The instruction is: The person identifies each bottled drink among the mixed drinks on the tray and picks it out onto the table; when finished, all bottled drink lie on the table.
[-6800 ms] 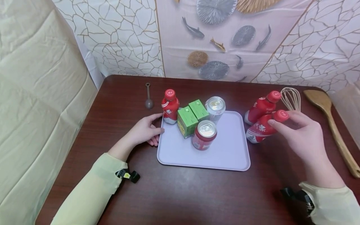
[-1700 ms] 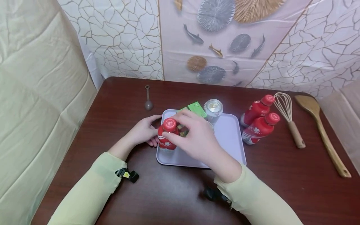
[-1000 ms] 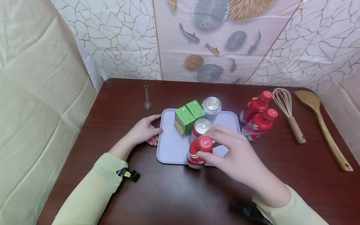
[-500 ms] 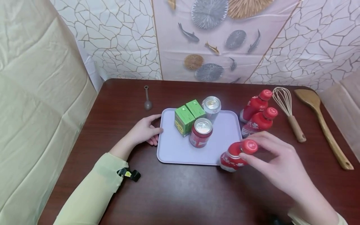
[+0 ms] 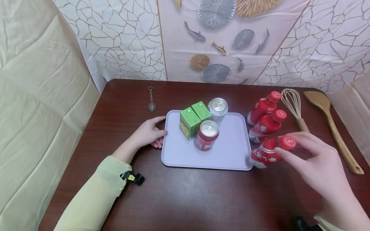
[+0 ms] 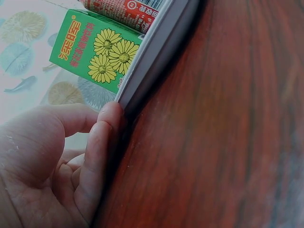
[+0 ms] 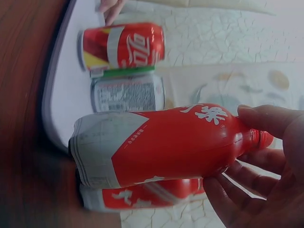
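Note:
My right hand (image 5: 321,166) pinches the neck of a red plastic bottle (image 5: 267,154) just below its cap. The bottle leans at the tray's front right corner; in the right wrist view the bottle (image 7: 166,147) spans the picture. Two similar red bottles, a nearer one (image 5: 264,128) and a farther one (image 5: 261,110), stand behind it. My left hand (image 5: 145,133) holds the left rim of the lavender tray (image 5: 179,157), thumb at the edge. On the tray are two green drink cartons (image 5: 189,125), a red cola can (image 5: 206,141) and a silver can (image 5: 218,110).
Behind the bottles lies a whisk (image 5: 292,101), its handle partly covered by my right hand. A wooden spatula (image 5: 341,134) lies along the right side of the dark table (image 5: 179,199). At the back left is a small brown spoon (image 5: 151,99). Patterned cloth hangs behind.
The right hand has taken the red bottle from the tray's back left corner, across the front edge, to the right beside the other two. The left hand has stayed at the rim.

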`<state>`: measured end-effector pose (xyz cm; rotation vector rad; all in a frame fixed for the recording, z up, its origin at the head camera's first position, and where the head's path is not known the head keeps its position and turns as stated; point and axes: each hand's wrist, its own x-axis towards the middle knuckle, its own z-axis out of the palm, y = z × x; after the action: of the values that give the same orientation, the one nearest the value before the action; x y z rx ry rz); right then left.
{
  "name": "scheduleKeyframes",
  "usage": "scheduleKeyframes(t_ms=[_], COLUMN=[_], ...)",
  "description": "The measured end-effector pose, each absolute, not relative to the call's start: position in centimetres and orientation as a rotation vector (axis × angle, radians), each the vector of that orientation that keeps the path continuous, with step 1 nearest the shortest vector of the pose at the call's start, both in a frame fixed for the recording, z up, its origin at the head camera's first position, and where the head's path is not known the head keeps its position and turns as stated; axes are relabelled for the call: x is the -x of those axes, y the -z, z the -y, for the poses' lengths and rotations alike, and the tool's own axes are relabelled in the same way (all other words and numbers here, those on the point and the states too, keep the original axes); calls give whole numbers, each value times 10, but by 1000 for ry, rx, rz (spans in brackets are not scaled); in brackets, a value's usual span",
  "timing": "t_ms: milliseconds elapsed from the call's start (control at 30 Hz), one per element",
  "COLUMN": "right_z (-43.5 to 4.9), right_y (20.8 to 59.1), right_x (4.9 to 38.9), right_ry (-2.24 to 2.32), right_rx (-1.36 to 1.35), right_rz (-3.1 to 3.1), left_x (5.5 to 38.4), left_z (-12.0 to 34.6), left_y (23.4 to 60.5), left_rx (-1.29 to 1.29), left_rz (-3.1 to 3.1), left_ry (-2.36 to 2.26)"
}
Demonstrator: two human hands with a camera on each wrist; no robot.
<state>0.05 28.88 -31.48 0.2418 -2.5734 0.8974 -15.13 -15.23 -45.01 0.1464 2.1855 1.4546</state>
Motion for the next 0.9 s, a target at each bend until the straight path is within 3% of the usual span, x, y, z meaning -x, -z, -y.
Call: scheduleKeyframes(t_ms=[900], right_z=[-317], right_y=[342], right_x=[11], right_ry=[-917], right_rx=[-6], right_rz=[2638], left_x=[152], left_z=[152], left_y=[448], left_rx=[-142], left_rz=[-2188], left_ry=[-1442])
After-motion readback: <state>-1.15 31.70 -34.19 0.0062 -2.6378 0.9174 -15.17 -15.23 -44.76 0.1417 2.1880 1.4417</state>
